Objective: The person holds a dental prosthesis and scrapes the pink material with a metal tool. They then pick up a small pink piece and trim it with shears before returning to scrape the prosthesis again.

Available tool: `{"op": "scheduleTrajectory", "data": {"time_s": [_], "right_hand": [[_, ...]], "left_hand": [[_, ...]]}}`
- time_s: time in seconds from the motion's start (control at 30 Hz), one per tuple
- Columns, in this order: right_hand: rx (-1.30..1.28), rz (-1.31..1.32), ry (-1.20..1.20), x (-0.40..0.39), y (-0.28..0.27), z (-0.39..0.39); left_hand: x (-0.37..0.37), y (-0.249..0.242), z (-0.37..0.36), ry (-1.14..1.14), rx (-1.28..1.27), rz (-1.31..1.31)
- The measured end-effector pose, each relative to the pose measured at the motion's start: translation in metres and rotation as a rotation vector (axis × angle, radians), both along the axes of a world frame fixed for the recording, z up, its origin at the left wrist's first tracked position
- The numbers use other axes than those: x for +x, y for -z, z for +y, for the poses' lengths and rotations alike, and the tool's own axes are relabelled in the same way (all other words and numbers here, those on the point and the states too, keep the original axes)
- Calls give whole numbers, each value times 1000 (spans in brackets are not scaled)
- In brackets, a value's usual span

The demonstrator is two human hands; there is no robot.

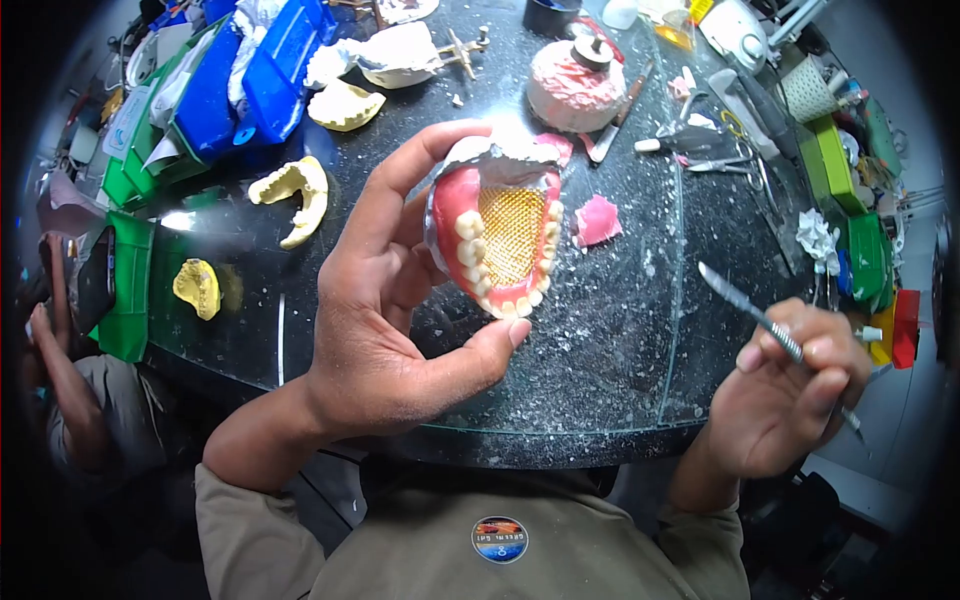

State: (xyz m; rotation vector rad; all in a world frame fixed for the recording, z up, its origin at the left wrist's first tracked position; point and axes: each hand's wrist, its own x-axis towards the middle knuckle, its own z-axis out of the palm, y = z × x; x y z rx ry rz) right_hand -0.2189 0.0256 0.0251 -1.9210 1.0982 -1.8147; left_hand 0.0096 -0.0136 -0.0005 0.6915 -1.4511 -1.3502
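My left hand (385, 290) grips a dental model with a wax denture (465, 215) on it, thumb at the front teeth and fingers round the far side. Pink wax carries a row of cream teeth, and a gold mesh plate (512, 235) spans the palate between them. In my right hand (800, 390) is a metal wax carver (780, 335), pinched between thumb and fingers. Its flat blade points up and left, apart from the denture. A torn piece of pink wax (598, 221) lies on the dark table just right of the model.
Yellow plaster casts (197, 289) lie on the left. Blue bins (285, 70) and a green bin (125, 290) stand behind. A burner on a wax-covered base (575, 85), a knife (622, 112) and scissors (735, 125) are at the back. Another person's arm (62, 350) shows far left.
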Motion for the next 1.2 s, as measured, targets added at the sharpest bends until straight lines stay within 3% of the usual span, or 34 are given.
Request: {"op": "scheduleTrajectory", "data": {"time_s": [0.33,0.47,0.6,0.8,0.9,1.0,1.2], "right_hand": [[-142,192,-6,-1,-1,15],[-336,486,139,-8,1,14],[-318,596,112,-11,1,21],[-323,609,74,-14,-1,20],[-364,621,-81,-12,-18,8],[-305,621,69,-11,-4,18],[-384,584,-83,-11,-15,4]], "left_hand": [[8,-1,-10,-113,16,-16],[9,0,-12,-114,22,-24],[11,0,-14,-110,20,-51],[11,2,-15,-131,7,-71],[11,2,-15,-135,14,-72],[11,2,-16,-129,8,-67],[11,3,-17,-131,7,-51]]}}
